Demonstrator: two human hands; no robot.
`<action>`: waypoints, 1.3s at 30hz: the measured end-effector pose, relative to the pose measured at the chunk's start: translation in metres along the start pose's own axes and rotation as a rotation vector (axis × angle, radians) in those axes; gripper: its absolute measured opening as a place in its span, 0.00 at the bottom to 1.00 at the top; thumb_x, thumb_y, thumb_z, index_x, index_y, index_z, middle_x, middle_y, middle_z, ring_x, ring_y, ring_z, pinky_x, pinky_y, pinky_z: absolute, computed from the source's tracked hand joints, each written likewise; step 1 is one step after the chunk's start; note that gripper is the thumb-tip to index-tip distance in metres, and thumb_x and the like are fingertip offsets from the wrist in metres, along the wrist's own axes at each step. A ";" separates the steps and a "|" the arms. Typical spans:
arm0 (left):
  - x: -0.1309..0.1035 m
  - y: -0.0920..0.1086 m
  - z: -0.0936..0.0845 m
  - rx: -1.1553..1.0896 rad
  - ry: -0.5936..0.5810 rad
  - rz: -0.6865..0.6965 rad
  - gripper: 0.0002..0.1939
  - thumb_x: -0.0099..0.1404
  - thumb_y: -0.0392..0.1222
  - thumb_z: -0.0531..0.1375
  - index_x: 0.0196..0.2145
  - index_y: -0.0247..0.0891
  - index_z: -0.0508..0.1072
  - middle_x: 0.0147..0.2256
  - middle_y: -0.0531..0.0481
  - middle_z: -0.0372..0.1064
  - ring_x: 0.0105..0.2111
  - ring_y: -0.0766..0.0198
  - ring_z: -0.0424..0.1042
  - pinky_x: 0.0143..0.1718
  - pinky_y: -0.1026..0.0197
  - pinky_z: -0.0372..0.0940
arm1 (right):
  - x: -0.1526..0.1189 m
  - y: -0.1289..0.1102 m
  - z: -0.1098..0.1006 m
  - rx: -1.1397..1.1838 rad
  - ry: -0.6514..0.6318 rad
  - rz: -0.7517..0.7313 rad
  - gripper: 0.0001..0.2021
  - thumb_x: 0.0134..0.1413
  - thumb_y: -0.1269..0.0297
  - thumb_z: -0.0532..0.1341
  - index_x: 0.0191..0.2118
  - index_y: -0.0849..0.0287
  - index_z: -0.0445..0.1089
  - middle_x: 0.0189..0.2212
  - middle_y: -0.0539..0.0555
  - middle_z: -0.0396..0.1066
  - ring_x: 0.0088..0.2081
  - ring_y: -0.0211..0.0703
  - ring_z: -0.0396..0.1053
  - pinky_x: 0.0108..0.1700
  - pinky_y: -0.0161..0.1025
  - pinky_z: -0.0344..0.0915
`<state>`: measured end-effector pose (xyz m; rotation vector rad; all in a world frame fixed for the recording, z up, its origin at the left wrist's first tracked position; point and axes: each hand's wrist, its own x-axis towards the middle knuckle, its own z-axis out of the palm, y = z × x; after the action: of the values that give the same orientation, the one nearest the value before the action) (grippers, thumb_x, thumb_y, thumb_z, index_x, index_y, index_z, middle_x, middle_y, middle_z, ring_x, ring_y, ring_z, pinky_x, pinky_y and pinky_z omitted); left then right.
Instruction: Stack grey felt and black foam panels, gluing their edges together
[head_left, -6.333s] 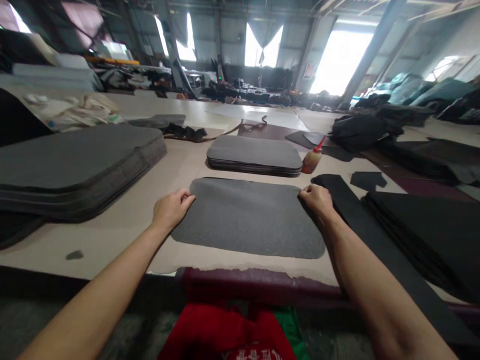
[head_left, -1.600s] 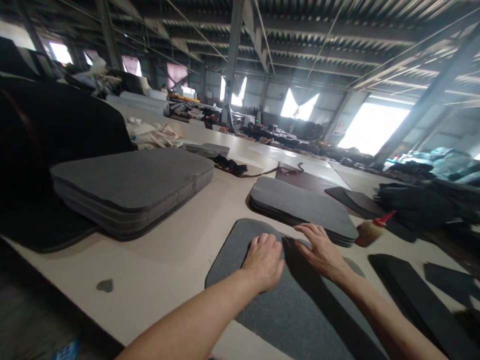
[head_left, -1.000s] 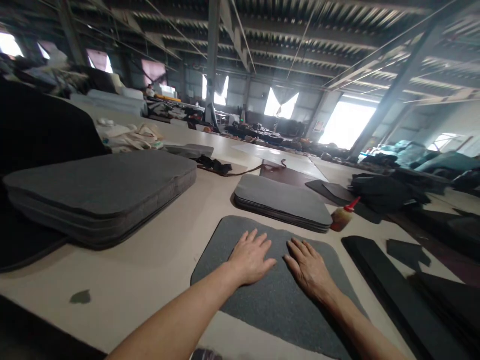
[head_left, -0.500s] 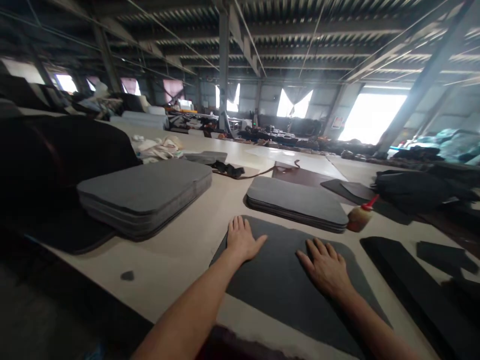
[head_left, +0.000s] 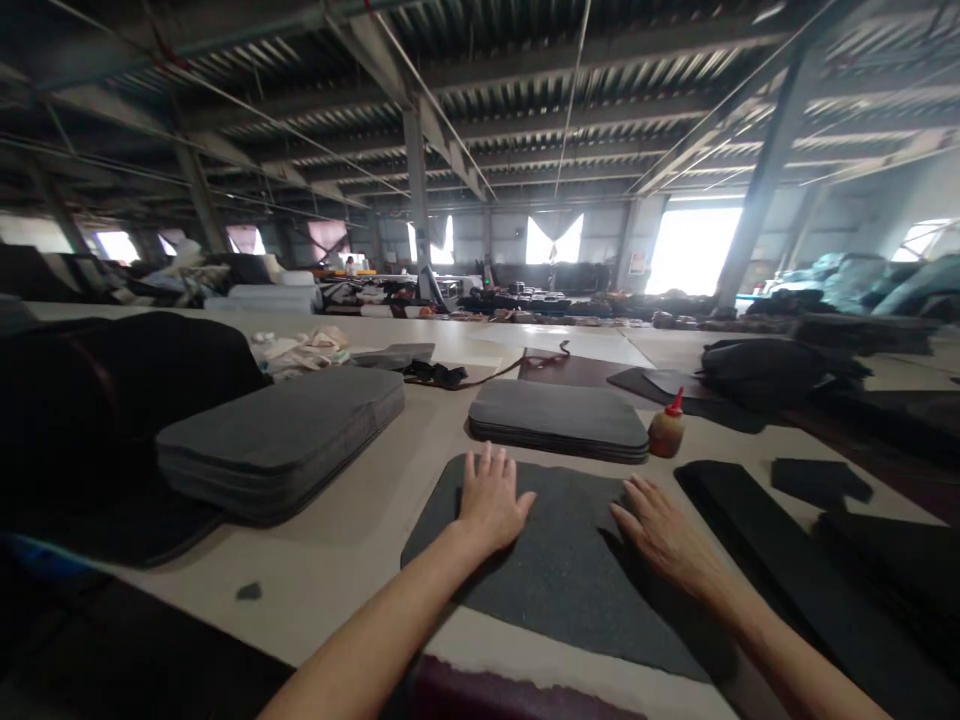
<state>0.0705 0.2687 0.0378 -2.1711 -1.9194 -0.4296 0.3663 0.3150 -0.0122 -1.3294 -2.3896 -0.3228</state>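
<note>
A dark grey sheet with rounded corners (head_left: 555,560) lies flat on the table in front of me. My left hand (head_left: 491,498) rests on its left part with fingers stretched and thumb out to the right. Over the sheet's right part is my right hand (head_left: 664,528), fingers extended and a shadow beneath it; whether it touches the surface I cannot tell. Just beyond the sheet sits a low stack of grey rounded sheets (head_left: 559,412). A taller stack of similar sheets (head_left: 281,425) stands to the left.
A squeeze bottle with a red nozzle (head_left: 667,428) stands beside the low stack. Long black strips (head_left: 757,540) lie to the right. A large black roll (head_left: 127,390) is at left, and a small dark scrap (head_left: 248,591) lies near the table's front edge.
The camera view has tilted up and shifted to the right. My right hand looks higher off the sheet, with its fingers closer together; the left hand stays on the sheet.
</note>
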 end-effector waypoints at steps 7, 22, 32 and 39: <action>0.025 0.095 0.020 -0.217 -0.249 0.294 0.35 0.69 0.61 0.48 0.62 0.31 0.64 0.65 0.35 0.58 0.68 0.47 0.49 0.69 0.40 0.42 | -0.041 0.034 0.012 -0.085 -0.159 0.095 0.20 0.62 0.62 0.52 0.55 0.54 0.73 0.59 0.64 0.67 0.65 0.63 0.57 0.60 0.62 0.60; 0.009 -0.032 0.031 -0.164 -0.321 0.006 0.47 0.67 0.72 0.38 0.69 0.33 0.52 0.71 0.39 0.40 0.71 0.49 0.40 0.70 0.45 0.42 | -0.042 0.041 0.025 -0.122 -0.200 0.093 0.24 0.58 0.62 0.50 0.57 0.55 0.71 0.62 0.66 0.62 0.67 0.67 0.52 0.59 0.65 0.59; -0.012 -0.072 0.023 -0.058 -0.284 -0.190 0.48 0.66 0.73 0.38 0.69 0.32 0.52 0.71 0.41 0.43 0.71 0.52 0.41 0.70 0.43 0.37 | -0.045 0.049 0.031 -0.223 -0.208 -0.003 0.26 0.58 0.66 0.49 0.59 0.51 0.71 0.62 0.65 0.62 0.67 0.69 0.51 0.56 0.67 0.60; -0.014 -0.067 -0.001 0.093 -0.169 -0.367 0.44 0.70 0.62 0.42 0.67 0.18 0.52 0.69 0.25 0.40 0.71 0.37 0.35 0.68 0.33 0.31 | -0.043 0.037 0.025 -0.132 -0.189 0.075 0.24 0.58 0.65 0.51 0.57 0.50 0.72 0.62 0.64 0.62 0.67 0.69 0.51 0.58 0.69 0.58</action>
<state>0.0028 0.2640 0.0313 -1.8504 -2.3886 -0.2131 0.4124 0.3110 -0.0526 -1.5679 -2.5008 -0.3529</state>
